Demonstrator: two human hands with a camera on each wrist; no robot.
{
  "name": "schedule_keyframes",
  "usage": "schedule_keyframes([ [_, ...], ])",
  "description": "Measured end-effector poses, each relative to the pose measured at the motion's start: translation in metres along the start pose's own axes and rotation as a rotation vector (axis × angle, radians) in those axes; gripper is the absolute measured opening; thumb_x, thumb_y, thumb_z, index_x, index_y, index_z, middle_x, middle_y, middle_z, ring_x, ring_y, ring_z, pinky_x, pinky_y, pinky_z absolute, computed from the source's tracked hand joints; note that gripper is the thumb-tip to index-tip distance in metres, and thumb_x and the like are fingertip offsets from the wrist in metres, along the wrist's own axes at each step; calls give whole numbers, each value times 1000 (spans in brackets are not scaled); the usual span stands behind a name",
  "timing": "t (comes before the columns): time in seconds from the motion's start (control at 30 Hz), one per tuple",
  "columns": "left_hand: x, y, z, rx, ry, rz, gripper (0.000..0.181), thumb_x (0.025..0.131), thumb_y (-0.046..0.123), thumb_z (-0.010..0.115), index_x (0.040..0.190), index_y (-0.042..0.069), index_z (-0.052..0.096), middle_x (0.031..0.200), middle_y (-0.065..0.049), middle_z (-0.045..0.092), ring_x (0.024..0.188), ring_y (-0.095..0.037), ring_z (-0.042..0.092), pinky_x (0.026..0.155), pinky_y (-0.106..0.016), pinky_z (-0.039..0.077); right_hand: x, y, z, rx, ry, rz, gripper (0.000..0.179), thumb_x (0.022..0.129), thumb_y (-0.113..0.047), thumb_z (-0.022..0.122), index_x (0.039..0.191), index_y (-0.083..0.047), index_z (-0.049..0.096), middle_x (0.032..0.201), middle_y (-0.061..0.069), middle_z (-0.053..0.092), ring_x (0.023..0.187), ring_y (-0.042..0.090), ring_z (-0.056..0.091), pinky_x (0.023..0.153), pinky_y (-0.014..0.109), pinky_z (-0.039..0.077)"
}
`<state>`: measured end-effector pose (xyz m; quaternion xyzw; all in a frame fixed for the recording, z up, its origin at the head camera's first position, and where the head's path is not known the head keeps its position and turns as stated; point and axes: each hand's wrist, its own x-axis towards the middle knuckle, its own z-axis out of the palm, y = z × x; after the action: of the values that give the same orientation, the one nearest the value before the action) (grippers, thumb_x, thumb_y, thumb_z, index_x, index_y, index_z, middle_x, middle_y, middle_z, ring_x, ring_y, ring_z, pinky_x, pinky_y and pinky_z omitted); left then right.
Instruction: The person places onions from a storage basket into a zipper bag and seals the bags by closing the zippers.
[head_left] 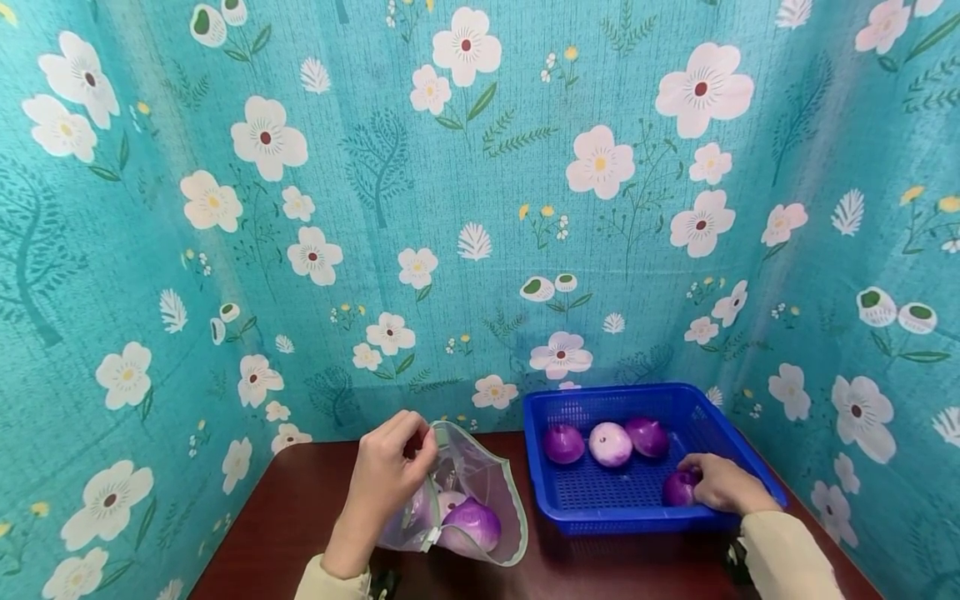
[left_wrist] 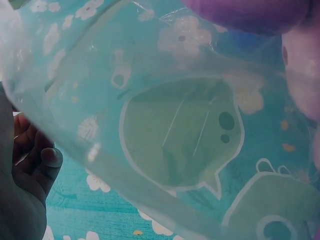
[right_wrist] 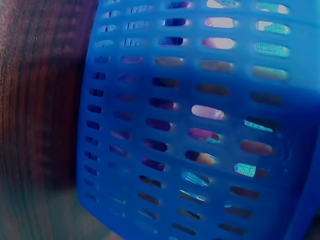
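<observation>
My left hand [head_left: 393, 458] pinches the rim of a see-through zip bag [head_left: 483, 467] standing on the table with its mouth spread. Inside the bag lie purple onions, one deep purple onion [head_left: 472, 525] at the front and a paler onion [head_left: 450, 502] behind it. In the left wrist view the bag's film [left_wrist: 180, 135] with pale printed shapes fills most of the picture. Over the blue basket [head_left: 600, 523], my right hand [head_left: 727, 485] grips a purple onion [head_left: 678, 489] near the right front corner. The basket wall [right_wrist: 200, 95] hides that hand in the right wrist view.
Three more onions sit along the back of the basket: a purple onion [head_left: 563, 444], a whitish onion [head_left: 611, 444] and another purple onion [head_left: 647, 437]. Beneath everything is a dark red-brown table [head_left: 262, 533]. A teal flowered cloth [head_left: 420, 208] encloses the back and sides.
</observation>
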<state>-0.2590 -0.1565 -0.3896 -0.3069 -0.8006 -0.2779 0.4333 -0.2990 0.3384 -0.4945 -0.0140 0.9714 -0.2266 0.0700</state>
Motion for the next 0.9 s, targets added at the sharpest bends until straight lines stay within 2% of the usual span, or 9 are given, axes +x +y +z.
schedule_keyframes([
  [0.07,0,0,0,-3,-2,0,19,88,8,68,77,18,57,69,7,51,60,-2,45,53,-14,40,1,0,0,-8,11,9,50,81,-16,78,126,2,65,116,29,67,105,47,63,87,68,50],
  [0.17,0,-1,0,-5,-5,0,18,89,8,68,78,18,57,69,7,51,60,-2,45,53,-14,40,3,2,1,-21,31,19,64,78,-33,87,128,1,64,120,32,66,108,52,62,85,71,49],
  [0.37,0,-1,0,-6,-5,2,18,89,8,68,78,18,57,69,7,51,60,-2,44,52,-14,39,3,4,3,-43,154,2,82,72,-46,90,133,0,60,121,33,63,108,54,60,82,72,49],
  [0.5,0,0,1,-12,0,3,18,88,8,68,77,17,57,69,7,50,60,-2,44,52,-15,39,-3,1,5,-50,280,8,85,75,-46,89,138,0,56,127,37,56,113,58,55,83,74,47],
  [0.7,1,-1,2,-18,21,35,20,87,6,67,76,17,56,67,6,50,58,-3,44,52,-15,38,-13,-13,11,-30,485,-15,83,76,-41,89,141,-2,54,133,36,50,116,58,53,85,74,46],
  [0.8,1,-2,3,-15,28,47,20,87,6,66,76,18,55,68,7,50,59,-3,43,52,-15,37,-18,-26,14,11,569,-70,82,75,-42,90,140,-5,56,133,33,52,115,57,55,84,73,47],
  [0.9,1,-3,2,-13,22,42,20,88,6,66,76,18,55,69,7,50,59,-2,43,52,-15,38,-25,-49,15,56,632,-155,79,74,-40,91,139,-8,58,131,28,56,113,54,59,82,71,48],
])
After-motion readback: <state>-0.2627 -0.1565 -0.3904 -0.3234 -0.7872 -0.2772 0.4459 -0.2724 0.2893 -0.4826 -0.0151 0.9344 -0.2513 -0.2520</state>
